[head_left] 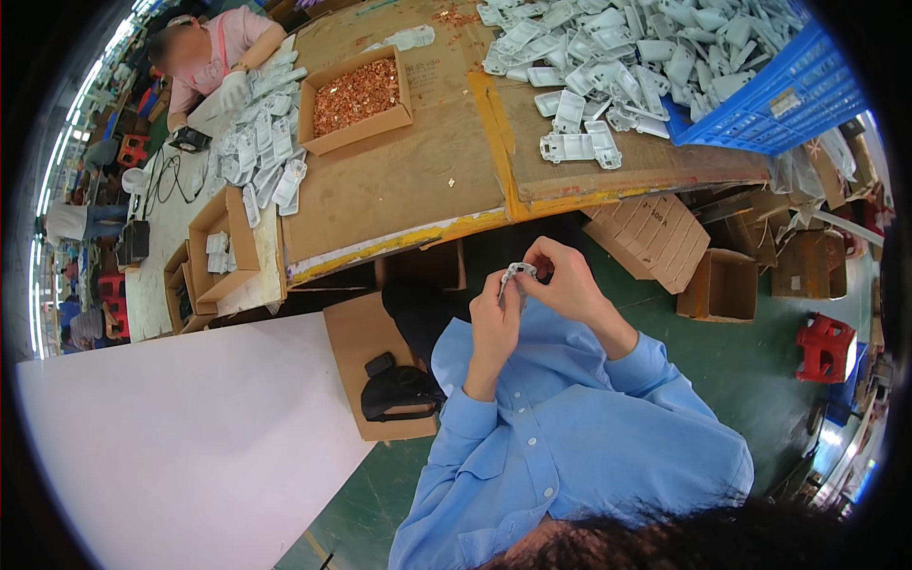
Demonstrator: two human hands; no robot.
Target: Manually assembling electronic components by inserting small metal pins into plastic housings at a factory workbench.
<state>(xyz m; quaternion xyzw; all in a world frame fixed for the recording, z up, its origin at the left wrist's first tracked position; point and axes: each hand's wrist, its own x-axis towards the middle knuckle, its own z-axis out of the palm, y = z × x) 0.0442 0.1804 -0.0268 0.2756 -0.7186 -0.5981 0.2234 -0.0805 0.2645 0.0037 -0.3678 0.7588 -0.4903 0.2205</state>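
Note:
Above my lap, just off the table's front edge, a small pale grey-white plastic housing [518, 271] is held between my two hands. My left hand [494, 328] grips it from the near left side, fingers closed around it. From the right, my right hand [570, 283] pinches at its upper end with thumb and fingers. Whether a smaller part sits between those fingertips is hidden. On the table ahead, similar white plastic housings [579, 142] lie loose, in front of a large pile of them [608, 47]. Small copper-coloured metal pieces [356, 98] fill an open cardboard box [366, 131].
A blue plastic crate [779, 95] is tipped beside the pile. At far left, a co-worker in pink [223, 47] reaches a gloved hand over more housings [261, 142]. A white board [190, 427] extends left of me. Cardboard boxes [719, 285] and a red stool [825, 347] stand right.

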